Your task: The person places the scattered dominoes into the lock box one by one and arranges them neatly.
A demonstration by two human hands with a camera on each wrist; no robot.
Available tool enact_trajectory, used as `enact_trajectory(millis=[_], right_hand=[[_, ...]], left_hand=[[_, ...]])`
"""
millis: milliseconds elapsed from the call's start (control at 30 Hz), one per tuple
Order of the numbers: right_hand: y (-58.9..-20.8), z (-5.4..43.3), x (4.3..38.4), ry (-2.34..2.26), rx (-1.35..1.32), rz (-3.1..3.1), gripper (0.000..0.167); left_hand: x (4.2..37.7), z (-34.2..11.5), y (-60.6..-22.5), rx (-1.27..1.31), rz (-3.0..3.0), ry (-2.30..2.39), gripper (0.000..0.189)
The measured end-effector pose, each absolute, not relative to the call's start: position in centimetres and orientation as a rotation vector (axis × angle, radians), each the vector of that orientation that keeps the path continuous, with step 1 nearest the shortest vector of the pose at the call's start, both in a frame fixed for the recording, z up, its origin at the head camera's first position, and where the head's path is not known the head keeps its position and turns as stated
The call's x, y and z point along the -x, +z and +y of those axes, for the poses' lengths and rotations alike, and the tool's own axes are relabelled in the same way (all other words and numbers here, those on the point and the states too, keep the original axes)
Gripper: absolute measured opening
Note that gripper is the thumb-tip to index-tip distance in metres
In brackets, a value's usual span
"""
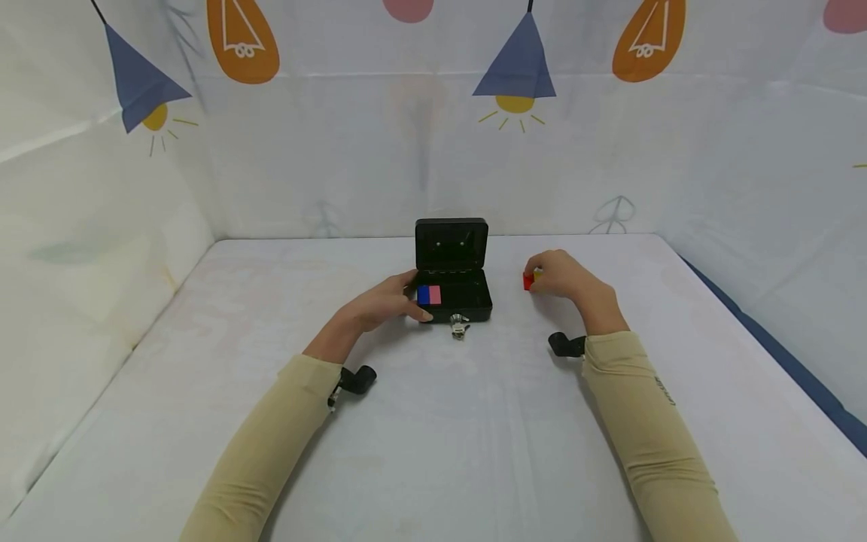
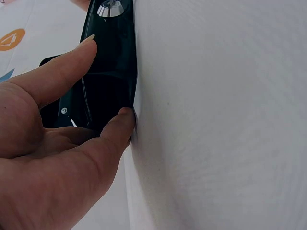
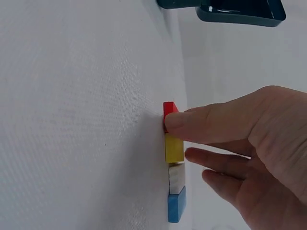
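A black cash box [image 1: 477, 290] stands on the table with its lid [image 1: 451, 245] raised. Inside, against its left wall, sit a dark blue block [image 1: 423, 294] and a pink block [image 1: 435, 294]. My left hand [image 1: 381, 303] holds the box by its left end, thumb toward the front and fingers along the side. To the right of the box, my right hand [image 1: 562, 274] pinches a red block [image 3: 169, 109]. A yellow block [image 3: 174, 148], a white block [image 3: 176, 178] and a blue block [image 3: 176, 206] line up beside the red one in the right wrist view.
Keys [image 1: 459, 330] hang from the lock on the box's front. The table [image 1: 433, 444] wears a white cover. A white fabric wall [image 1: 325, 150] printed with lamps and bulbs rises behind it, with more fabric on both sides.
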State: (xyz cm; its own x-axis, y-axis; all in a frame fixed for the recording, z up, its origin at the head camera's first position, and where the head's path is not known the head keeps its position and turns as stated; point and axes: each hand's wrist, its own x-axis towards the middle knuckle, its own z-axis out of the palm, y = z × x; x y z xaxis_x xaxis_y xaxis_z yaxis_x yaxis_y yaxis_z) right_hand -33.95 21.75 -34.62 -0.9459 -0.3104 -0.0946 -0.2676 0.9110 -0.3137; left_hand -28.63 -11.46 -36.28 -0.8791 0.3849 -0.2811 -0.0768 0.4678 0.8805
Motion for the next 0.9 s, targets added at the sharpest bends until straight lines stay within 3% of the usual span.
enact_trajectory(millis=[900], right_hand=[[-34.72,21.44,33.70,-0.461,0.549,2.965,0.022]], left_hand=[[28.79,-11.57,-36.40,-0.258,2.235,1.441,0.104]])
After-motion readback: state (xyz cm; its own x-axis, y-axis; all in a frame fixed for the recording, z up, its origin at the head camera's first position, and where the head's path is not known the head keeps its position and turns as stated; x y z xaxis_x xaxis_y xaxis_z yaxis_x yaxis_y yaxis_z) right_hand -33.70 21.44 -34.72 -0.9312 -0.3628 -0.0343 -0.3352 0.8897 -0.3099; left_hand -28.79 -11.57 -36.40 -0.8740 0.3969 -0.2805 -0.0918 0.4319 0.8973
